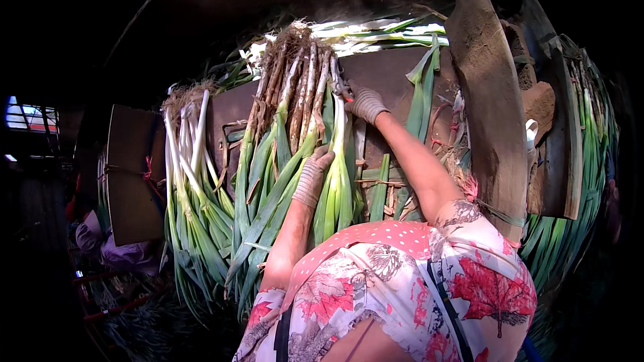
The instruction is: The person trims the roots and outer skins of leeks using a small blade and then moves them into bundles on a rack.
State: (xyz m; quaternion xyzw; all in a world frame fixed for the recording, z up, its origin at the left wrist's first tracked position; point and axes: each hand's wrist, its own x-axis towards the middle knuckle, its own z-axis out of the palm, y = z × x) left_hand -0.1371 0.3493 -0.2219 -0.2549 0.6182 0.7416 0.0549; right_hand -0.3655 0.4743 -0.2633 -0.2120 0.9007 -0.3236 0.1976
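Unpeeled long green onions (302, 95), with brown stained shafts and root tufts, lie before me on a dark work surface (382, 68). My left hand (313, 175), in a pale wrapped or knitted glove, rests at their green tops, its thumb and fingers around a leaf; how firmly cannot be seen. My right hand (367, 104), gloved likewise, is closed on a small metal cutting tool (343, 91) with a bit of red at its handle. The tool lies against the upper white shaft of a cleaner green onion (338, 136). Cleaned white-shafted onions (187, 146) lie to the left.
Peeled leaves and sheaths (372, 35) lie in bright light along the far edge. Curved brown panels (485, 105) and bricks (538, 105) stand at the right, with more green onions (593, 125) beyond. A board (133, 176) stands at the left; beside it is a person in purple clothing (121, 251).
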